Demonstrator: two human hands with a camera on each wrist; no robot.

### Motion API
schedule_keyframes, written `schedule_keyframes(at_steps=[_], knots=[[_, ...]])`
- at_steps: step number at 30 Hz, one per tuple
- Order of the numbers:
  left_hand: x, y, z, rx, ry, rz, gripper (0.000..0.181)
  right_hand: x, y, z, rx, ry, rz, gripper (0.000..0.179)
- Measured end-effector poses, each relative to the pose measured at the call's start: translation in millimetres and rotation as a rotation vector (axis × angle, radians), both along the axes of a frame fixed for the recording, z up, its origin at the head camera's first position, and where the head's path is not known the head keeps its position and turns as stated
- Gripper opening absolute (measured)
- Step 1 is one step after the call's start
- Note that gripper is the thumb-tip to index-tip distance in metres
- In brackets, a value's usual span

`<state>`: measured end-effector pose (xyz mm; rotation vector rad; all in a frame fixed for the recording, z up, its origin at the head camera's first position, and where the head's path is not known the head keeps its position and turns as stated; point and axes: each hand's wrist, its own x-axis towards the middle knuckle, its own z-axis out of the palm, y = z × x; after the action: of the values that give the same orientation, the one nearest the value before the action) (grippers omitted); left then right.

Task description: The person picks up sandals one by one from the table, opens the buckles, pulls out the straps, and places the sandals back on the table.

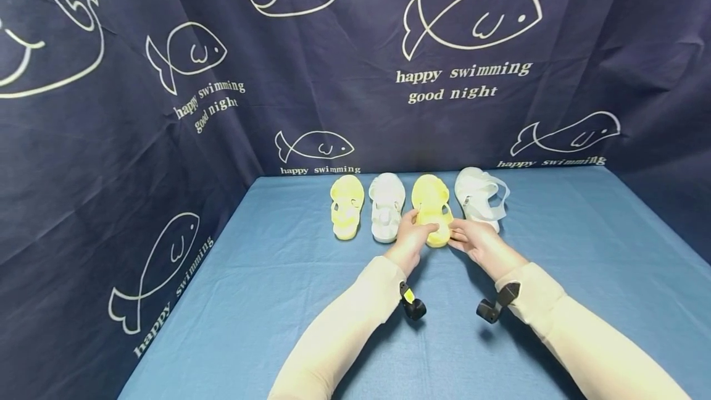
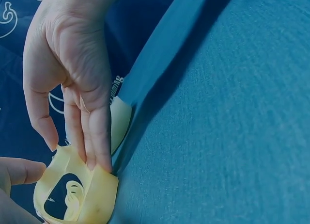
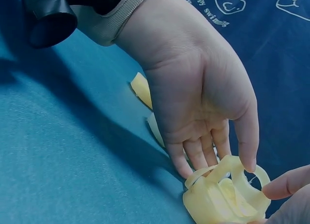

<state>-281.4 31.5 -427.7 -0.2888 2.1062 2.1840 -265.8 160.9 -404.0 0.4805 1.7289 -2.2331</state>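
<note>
Four-in-a-row small sandals lie at the back of the blue table, alternating yellow and white. Both hands are at the yellow sandal [image 1: 430, 190], third from the left. My left hand [image 1: 408, 242] holds its left side, thumb over the heel end. On its other side my right hand [image 1: 483, 242] holds the edge near the strap with thumb and fingers. The wrist views show the sandal's heel and strap opening [image 2: 101, 197] close up, with fingertips on its rim. A white sandal [image 1: 469, 187] with its strap standing out lies just beyond the right hand, partly covered by it.
Left of the hands lie another white sandal [image 1: 387, 193] and another yellow sandal [image 1: 347, 202]. A dark blue curtain [image 1: 355, 79] with fish drawings rises behind and along the left of the blue tabletop [image 1: 266, 301]. A black camera mount sits on each wrist.
</note>
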Motion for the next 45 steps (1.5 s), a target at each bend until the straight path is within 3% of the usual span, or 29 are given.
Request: schedule_keyframes(at_steps=[9,18,36,45], knots=[[8.4,-4.2,0.9,-0.048,-0.006,-0.033,0.065,12.7,7.2,-0.2,-0.011,0.009,0.039,0.064],[17.5,-4.2,0.5,-0.084,-0.001,-0.016,0.064,23.3,10.1,-0.9,-0.011,0.041,0.08,0.063],[43.0,-9.4,-1.1,-0.117,-0.006,-0.059,0.062,50.6,14.3,-4.8,-0.012,0.046,0.127,0.065],[57.1,-8.7,-1.9,-0.069,0.011,-0.057,0.062,62.4,17.5,-7.9,0.007,0.057,0.136,0.066]])
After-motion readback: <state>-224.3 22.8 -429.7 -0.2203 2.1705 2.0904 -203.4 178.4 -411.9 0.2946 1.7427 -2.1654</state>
